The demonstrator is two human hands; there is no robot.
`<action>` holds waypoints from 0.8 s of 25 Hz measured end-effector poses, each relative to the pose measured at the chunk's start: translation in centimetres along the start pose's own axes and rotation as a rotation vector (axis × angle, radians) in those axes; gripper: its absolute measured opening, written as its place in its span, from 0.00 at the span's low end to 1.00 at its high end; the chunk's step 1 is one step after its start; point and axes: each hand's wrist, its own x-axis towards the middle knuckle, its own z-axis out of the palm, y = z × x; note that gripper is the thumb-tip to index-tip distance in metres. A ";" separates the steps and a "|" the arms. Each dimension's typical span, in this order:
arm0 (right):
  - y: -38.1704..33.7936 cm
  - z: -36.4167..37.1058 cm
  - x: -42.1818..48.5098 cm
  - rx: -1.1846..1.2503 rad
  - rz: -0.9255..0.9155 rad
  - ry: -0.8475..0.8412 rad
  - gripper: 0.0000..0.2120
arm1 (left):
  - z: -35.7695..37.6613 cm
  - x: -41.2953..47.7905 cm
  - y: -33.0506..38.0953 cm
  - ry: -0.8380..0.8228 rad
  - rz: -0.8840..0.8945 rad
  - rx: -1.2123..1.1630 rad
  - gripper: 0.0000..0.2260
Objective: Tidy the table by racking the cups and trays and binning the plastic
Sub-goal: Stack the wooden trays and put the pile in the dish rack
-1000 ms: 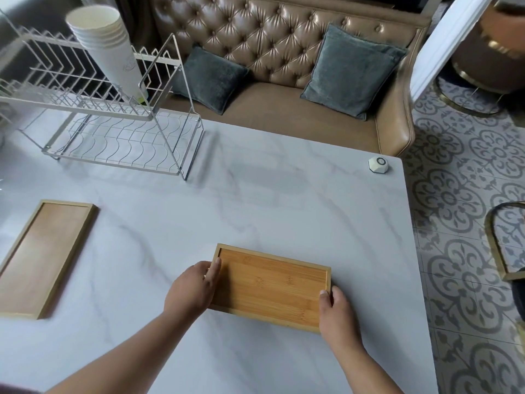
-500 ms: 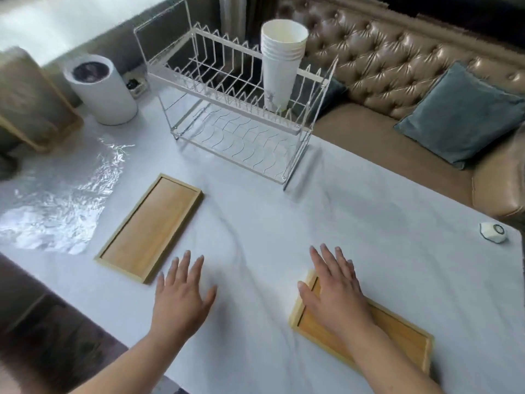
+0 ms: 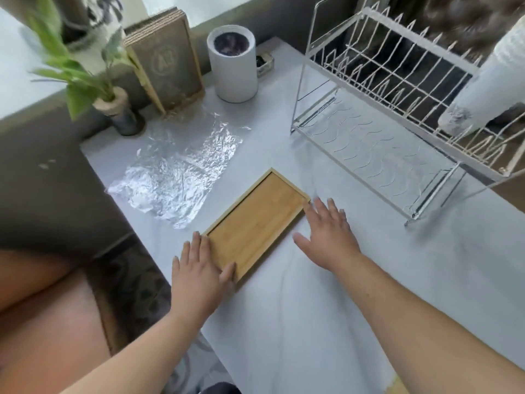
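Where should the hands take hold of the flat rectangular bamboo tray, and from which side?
Probably at its two short ends. The flat rectangular bamboo tray lies flat with a low raised rim, so fingers can hook under it. The left hand already touches the near end; the right hand comes from the rack side.

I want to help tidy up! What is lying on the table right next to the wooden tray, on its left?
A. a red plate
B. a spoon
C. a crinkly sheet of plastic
C: a crinkly clear plastic sheet lies flat on the table just left of the tray.
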 end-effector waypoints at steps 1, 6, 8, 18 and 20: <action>-0.7 -0.4 1.9 0.002 0.006 -0.011 0.40 | 0.1 0.3 -0.2 0.011 -0.027 -0.033 0.46; -2.5 -0.5 5.9 0.078 0.041 -0.070 0.41 | 0.6 0.4 -0.8 0.054 -0.106 -0.127 0.52; -2.5 0.0 5.1 0.134 0.083 -0.005 0.39 | 0.7 0.5 -0.4 0.044 -0.126 -0.207 0.50; 6.2 1.8 -8.1 0.753 0.593 0.336 0.12 | -1.2 -1.4 7.8 -0.028 -0.200 -0.675 0.21; 9.0 1.2 -12.8 0.808 0.638 0.418 0.08 | -1.1 -2.6 10.4 -0.049 -0.121 -0.661 0.20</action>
